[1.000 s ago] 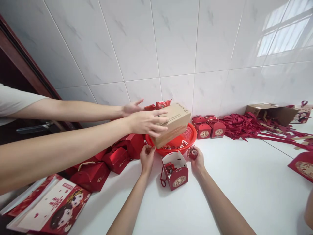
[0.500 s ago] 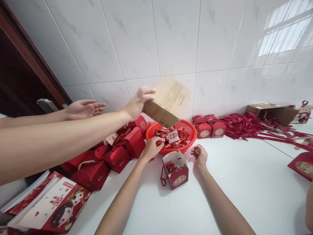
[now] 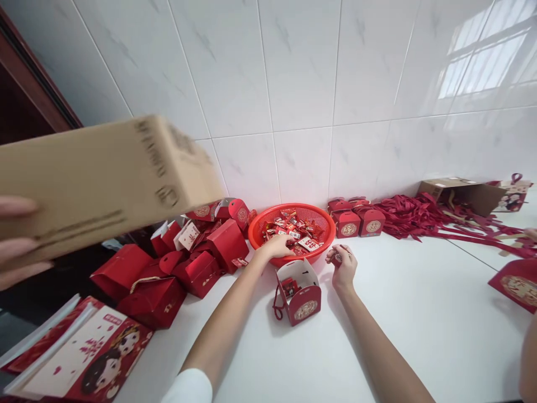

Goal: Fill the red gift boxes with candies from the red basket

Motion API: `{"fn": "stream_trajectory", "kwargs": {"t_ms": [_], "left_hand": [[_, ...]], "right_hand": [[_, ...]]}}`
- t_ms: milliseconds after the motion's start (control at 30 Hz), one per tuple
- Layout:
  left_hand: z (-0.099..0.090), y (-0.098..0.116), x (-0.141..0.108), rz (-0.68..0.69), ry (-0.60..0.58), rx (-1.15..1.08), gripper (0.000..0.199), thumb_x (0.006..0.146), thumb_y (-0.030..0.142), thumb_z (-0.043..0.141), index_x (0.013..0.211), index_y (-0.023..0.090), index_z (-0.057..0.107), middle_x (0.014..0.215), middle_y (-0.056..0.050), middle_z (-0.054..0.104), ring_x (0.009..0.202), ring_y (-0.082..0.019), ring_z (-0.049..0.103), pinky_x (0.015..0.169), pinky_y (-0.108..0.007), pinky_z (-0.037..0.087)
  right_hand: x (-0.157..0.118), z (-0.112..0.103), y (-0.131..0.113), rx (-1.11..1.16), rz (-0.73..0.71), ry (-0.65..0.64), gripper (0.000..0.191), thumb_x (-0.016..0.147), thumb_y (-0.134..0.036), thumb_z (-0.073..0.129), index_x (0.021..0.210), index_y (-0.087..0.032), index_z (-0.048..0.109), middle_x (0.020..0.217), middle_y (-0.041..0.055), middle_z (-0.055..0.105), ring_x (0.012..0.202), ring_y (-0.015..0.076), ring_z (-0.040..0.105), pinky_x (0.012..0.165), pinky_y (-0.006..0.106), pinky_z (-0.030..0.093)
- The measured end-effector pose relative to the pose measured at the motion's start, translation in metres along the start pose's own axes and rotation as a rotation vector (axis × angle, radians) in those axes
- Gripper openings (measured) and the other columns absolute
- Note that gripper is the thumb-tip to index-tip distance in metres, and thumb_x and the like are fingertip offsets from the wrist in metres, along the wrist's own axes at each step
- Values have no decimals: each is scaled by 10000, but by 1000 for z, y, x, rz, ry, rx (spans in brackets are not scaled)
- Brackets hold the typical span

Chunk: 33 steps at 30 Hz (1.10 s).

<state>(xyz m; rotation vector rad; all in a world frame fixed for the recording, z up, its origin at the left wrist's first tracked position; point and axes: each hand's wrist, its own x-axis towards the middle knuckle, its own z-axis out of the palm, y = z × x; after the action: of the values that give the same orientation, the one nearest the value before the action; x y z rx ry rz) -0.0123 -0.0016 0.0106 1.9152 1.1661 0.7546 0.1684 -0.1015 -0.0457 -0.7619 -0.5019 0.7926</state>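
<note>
- Left hand (image 3: pixel 280 245), fingers curled, picks among candies in the red basket (image 3: pixel 323 215), centre frame.
- Right hand (image 3: pixel 344 263) closed on a small candy (image 3: pixel 337 258).
- Gift box (image 3: pixel 298 291) below stands open, barely filled.
- Three closed boxes (image 3: pixel 356 219) wait right of the basket.

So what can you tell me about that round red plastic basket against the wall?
The round red plastic basket is a shallow bowl with a fine mesh wall and a smooth solid rim. It sits upright on the white surface, at the foot of the white tiled wall. Small red and white wrapped packets lie heaped inside. The person's left hand reaches over the near rim onto the packets. A small open red gift box stands just in front of the basket.
</note>
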Motion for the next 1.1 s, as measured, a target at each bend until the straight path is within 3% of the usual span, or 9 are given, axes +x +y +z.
{"fn": "stream_trajectory", "kwargs": {"t_ms": [200, 367, 433, 567, 700, 867, 967, 1100], "left_hand": [[0, -9, 6, -45, -119, 31, 301, 399, 13, 758, 589, 246, 748, 527, 26, 671, 508, -171, 596, 520, -233, 441], [1, -6, 6, 53, -147, -15, 186, 447, 59, 768, 536, 215, 718, 469, 38, 619, 452, -147, 556, 489, -233, 430], [1, -1, 3, 71, -129, -132, 119, 513, 150, 811, 541, 192, 703, 496, 29, 614, 486, -144, 558, 529, -242, 452], [3, 14, -3, 55, 5, -404, 208, 568, 277, 857, 643, 151, 710, 641, 0, 652, 617, -140, 590, 638, -249, 480], [12, 28, -8, 32, 42, -564, 304, 564, 335, 872, 733, 143, 708, 668, 2, 643, 575, -113, 554, 596, -247, 470], [23, 41, -14, 89, 50, -598, 332, 592, 385, 859, 767, 146, 708, 661, 9, 644, 563, -107, 546, 565, -236, 450], [29, 46, -18, 146, 37, -554, 338, 591, 395, 863, 760, 146, 710, 723, -9, 686, 654, -134, 606, 659, -254, 492], [27, 50, -25, 186, -88, -432, 377, 649, 436, 831, 855, 134, 737, 875, -64, 731, 813, -194, 665, 782, -311, 519]], "right_hand": [[-6, 7, -8, 8, -31, -71, 230, 666, -393, 700, 711, -194, 592, 536, -25, 599, 453, 118, 526, 467, 249, 403], [-10, 13, -14, 92, 23, -199, 152, 655, -298, 642, 752, -204, 572, 611, -9, 634, 529, 131, 561, 529, 262, 456], [-11, 15, -16, 114, 60, -239, 131, 651, -276, 633, 734, -204, 562, 646, 4, 651, 563, 140, 582, 567, 274, 488], [-14, 20, -17, 65, 134, -257, 176, 663, -315, 696, 761, -196, 609, 696, 14, 682, 589, 155, 618, 603, 294, 530], [-15, 20, -16, 44, 180, -257, 270, 679, -405, 763, 784, -200, 622, 727, 17, 694, 607, 160, 633, 560, 281, 537], [-14, 18, -17, 65, 217, -237, 348, 653, -429, 803, 844, -198, 626, 742, 7, 676, 580, 152, 630, 467, 244, 501], [-17, 19, -20, 57, 255, -286, 421, 669, -484, 804, 921, -198, 627, 714, -7, 660, 530, 144, 615, 396, 218, 442], [-20, 18, -22, -7, 282, -382, 473, 653, -436, 844, 988, -203, 607, 616, -37, 625, 450, 120, 567, 348, 178, 356]]}}
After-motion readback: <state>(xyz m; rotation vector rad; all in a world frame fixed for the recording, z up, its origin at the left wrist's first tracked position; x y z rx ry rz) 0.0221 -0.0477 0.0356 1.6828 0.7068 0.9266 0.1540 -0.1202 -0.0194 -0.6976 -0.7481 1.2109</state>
